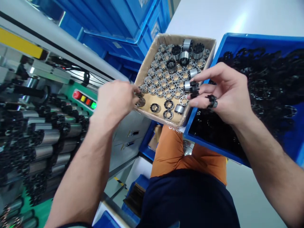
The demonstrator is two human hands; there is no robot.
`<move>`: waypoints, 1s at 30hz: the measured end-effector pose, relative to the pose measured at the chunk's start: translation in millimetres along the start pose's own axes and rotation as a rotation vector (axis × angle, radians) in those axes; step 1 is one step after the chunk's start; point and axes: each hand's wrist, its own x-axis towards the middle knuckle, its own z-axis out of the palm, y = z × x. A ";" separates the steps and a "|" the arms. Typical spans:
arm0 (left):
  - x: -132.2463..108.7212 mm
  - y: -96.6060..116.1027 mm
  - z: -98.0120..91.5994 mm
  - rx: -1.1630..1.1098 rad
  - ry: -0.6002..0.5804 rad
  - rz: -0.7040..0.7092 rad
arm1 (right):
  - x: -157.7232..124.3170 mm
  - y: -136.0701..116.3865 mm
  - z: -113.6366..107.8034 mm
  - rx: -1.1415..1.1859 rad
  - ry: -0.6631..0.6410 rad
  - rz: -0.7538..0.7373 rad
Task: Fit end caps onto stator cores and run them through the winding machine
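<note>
My left hand (120, 96) is closed at the left edge of a shallow cardboard box (159, 119), its fingertips on a slotted metal stator core (140, 101); the fingers partly hide it. Over the box's right side, my right hand (220, 91) has its fingers curled round black plastic end caps. One toothed black cap (194, 89) is at the fingertips, against a shiny core (187, 85). Another cap (212, 101) rests by the thumb. Several bare cores (167, 94) stand upright in rows inside the box, and a few with black caps (184, 58) lie among them.
A blue bin (220, 148) full of black plastic parts sits right of the box. Stacked blue crates (114, 19) rise behind it. At left, a machine with a button panel (84, 100) stands by many stacked capped cores (49, 137). White drawers (129, 139) are below.
</note>
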 end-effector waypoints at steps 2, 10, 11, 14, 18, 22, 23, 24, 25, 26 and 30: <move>-8.1 -0.4 -5.7 -0.385 0.207 0.072 | -3.8 -7.5 4.1 0.033 -0.055 0.049; 13.4 64.3 34.9 -1.962 -0.025 0.031 | -3.6 -1.8 4.0 0.063 -0.105 0.034; 16.9 75.4 43.2 -2.009 -0.054 0.036 | -3.2 -0.4 2.3 0.048 -0.100 0.020; 22.3 106.1 67.9 -2.055 -0.042 0.019 | -3.5 2.5 -1.6 -0.036 -0.074 -0.015; 19.8 131.2 87.2 -2.083 0.053 0.043 | -6.3 5.9 0.6 -0.170 -0.026 -0.044; 14.7 133.0 90.6 -2.125 0.033 0.150 | -11.8 7.3 8.3 -0.276 0.000 -0.070; 13.5 131.6 91.3 -2.128 0.002 0.159 | -13.4 7.0 10.1 -0.305 0.006 -0.077; 12.2 130.2 92.4 -2.129 -0.032 0.170 | -14.9 6.5 11.7 -0.337 0.012 -0.084; 10.9 129.0 93.6 -2.130 -0.067 0.183 | -16.2 5.9 12.9 -0.367 0.017 -0.086; 9.4 128.1 94.8 -2.129 -0.093 0.196 | -17.3 5.4 13.7 -0.395 0.022 -0.087; 3.5 125.7 96.1 -2.072 -0.134 0.253 | -18.9 6.6 14.8 -0.420 0.031 -0.090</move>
